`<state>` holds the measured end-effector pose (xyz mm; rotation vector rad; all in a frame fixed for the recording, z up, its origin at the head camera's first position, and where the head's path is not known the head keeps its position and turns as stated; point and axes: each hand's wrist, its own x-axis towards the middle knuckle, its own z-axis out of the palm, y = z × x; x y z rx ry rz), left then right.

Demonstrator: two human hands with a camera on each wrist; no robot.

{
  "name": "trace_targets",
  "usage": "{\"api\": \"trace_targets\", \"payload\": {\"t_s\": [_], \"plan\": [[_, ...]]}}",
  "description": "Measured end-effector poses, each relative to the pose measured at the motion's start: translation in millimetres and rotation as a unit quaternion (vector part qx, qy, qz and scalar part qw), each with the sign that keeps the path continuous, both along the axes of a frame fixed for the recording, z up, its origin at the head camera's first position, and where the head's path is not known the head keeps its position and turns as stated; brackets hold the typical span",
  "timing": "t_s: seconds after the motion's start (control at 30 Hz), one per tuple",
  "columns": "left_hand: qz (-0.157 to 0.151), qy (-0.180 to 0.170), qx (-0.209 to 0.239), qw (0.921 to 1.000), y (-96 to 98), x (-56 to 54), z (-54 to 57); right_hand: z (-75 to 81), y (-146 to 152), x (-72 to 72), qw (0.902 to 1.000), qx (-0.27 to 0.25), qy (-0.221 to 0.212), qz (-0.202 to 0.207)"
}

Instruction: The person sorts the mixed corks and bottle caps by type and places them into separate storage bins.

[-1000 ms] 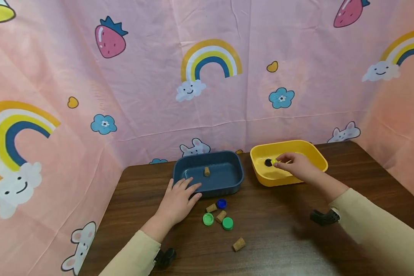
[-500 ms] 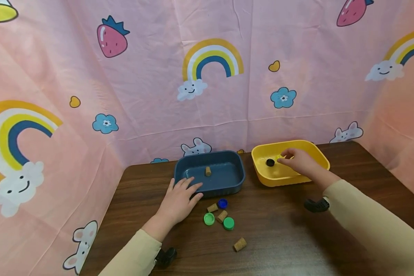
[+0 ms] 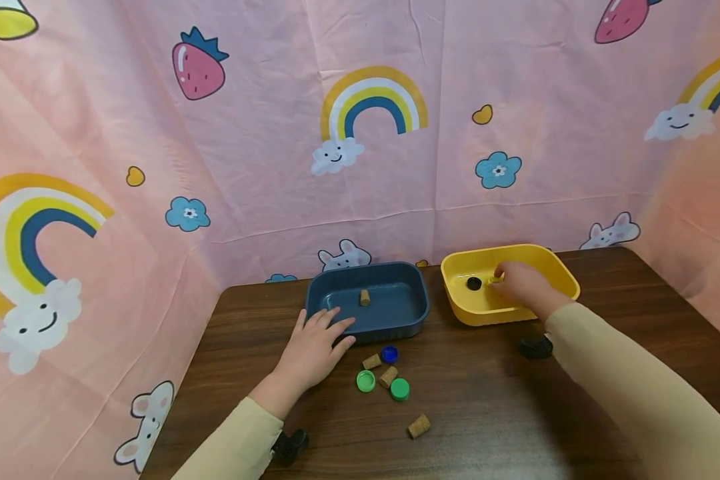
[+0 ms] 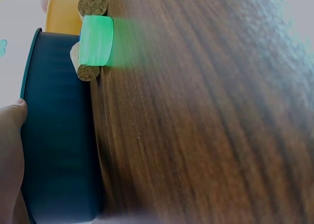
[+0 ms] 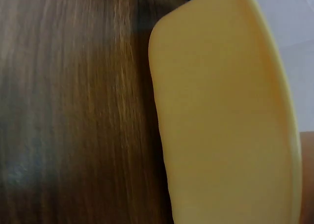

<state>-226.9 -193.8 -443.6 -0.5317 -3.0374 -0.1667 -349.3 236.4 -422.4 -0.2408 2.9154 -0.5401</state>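
My right hand (image 3: pixel 523 287) reaches down into the yellow tray (image 3: pixel 486 317), fingertips pinching a small yellow cap (image 3: pixel 493 280), mostly hidden by the fingers. Beside it in the tray lies a black bottle cap (image 3: pixel 474 283). In the right wrist view the wall of the yellow tray (image 5: pixel 221 106) hides most of the hand. My left hand (image 3: pixel 312 353) rests with spread fingers over the near-left rim of the dark blue tray (image 3: pixel 396 329); one cork (image 3: pixel 365 297) is inside. The left wrist view shows a thumb (image 4: pixel 13 113) at that tray's rim.
In front of the blue tray lie a blue cap (image 3: pixel 390 354), a light green cap (image 3: pixel 366 381), a darker green cap (image 3: pixel 399 389) and two corks, one cork (image 3: pixel 388 377) between the green caps. Another cork (image 3: pixel 419 427) lies nearer on the wooden table (image 3: pixel 486 413). A patterned cloth (image 3: pixel 264 147) hangs behind.
My right hand has shifted right and lower into the yellow tray with the yellow cap, away from the black cap. The left hand stays at the blue tray. The view has shifted slightly.
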Motion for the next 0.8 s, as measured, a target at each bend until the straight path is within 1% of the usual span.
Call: {"api": "trace_targets", "payload": {"t_s": [0.2, 0.43, 0.57, 0.8], "plan": [[-0.001, -0.003, -0.002, 1.0, 0.7, -0.3, -0.6, -5.0, 1, -6.1, 0.9997, 0.021, 0.008, 0.008], [-0.001, 0.0, -0.008, 1.0, 0.7, -0.8, 0.9, -5.6, 1, -9.8, 0.9997, 0.022, 0.005, 0.006], [-0.004, 0.005, -0.01, 0.9999, 0.0, -1.1, 1.3, -5.3, 0, -11.0, 1.0, 0.009, -0.002, -0.002], [-0.001, -0.002, -0.013, 0.9999, -0.4, -1.2, 1.6, -0.3, -1, -11.7, 0.999, -0.033, -0.026, -0.017]]}}
